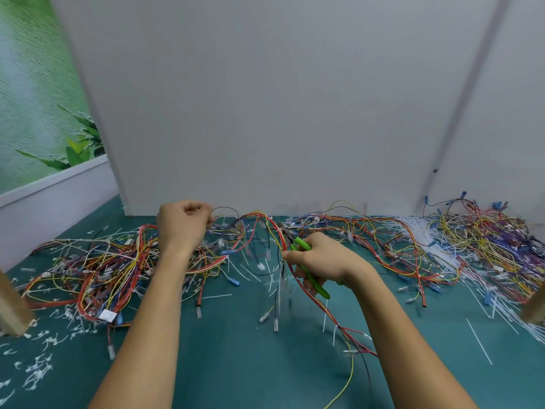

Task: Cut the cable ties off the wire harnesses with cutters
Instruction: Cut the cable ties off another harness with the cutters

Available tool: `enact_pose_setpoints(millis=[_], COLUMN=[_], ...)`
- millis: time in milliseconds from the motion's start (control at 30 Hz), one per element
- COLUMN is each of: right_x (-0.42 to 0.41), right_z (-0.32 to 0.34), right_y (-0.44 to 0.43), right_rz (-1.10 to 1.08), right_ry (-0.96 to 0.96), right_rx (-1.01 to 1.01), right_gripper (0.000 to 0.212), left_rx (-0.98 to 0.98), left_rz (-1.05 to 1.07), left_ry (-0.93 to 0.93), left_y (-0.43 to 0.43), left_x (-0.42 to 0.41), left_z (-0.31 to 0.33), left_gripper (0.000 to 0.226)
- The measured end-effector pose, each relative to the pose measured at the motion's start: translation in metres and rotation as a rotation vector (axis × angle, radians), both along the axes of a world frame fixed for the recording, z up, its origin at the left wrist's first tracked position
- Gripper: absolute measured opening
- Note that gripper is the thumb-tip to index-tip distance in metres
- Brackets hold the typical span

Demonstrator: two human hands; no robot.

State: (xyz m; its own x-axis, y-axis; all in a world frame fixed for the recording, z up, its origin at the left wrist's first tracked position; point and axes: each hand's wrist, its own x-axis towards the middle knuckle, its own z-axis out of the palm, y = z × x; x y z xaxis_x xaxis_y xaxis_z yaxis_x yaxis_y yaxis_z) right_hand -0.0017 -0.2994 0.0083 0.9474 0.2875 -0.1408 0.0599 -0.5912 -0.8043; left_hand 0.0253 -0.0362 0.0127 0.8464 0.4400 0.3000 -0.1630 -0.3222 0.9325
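My left hand (pixel 182 224) is raised above the table with fingers curled, pinching one end of a wire harness (pixel 250 231) of red, yellow and black wires. The harness arches to the right and hangs down past my right hand (pixel 320 258). That hand grips green-handled cutters (pixel 306 261), whose metal jaws (pixel 285 231) sit at the red wires near the top of the arch. White cable ties (pixel 272 278) and connectors dangle blurred from the lifted harness.
A heap of harnesses (pixel 97 270) lies at the left on the teal mat (pixel 236 364), another heap (pixel 486 240) at the right beside loose white ties (pixel 424 231). Cut tie scraps (pixel 38 370) litter the near left. Wooden posts (pixel 11 308) stand at both edges; a white wall (pixel 280 113) is behind.
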Motion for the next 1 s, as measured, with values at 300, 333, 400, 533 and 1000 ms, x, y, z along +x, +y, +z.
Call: enact_pose_setpoints(millis=[300, 333, 400, 533, 1000], right_x=[0.002, 0.000, -0.005, -0.017, -0.036], right_z=[-0.020, -0.023, -0.032, -0.056, -0.079], right_y=[0.015, 0.017, 0.022, 0.028, 0.020], right_rz=[-0.117, -0.121, -0.121, -0.088, -0.202], right_ry=[0.071, 0.070, 0.070, 0.082, -0.028], right_rx=[0.075, 0.076, 0.068, -0.005, -0.029], right_gripper=[0.016, 0.016, 0.019, 0.018, 0.023], left_rx=[0.286, 0.261, 0.125, -0.049, -0.491], left_rz=[-0.399, -0.390, -0.395, -0.348, -0.379], left_ry=[0.150, 0.134, 0.113, 0.129, 0.023], left_y=[-0.086, -0.091, -0.096, -0.096, -0.117], left_x=[-0.013, -0.012, -0.013, -0.019, -0.022], left_z=[-0.027, -0.036, -0.052, -0.089, -0.119], left_gripper=[0.039, 0.036, 0.028, 0.015, 0.004])
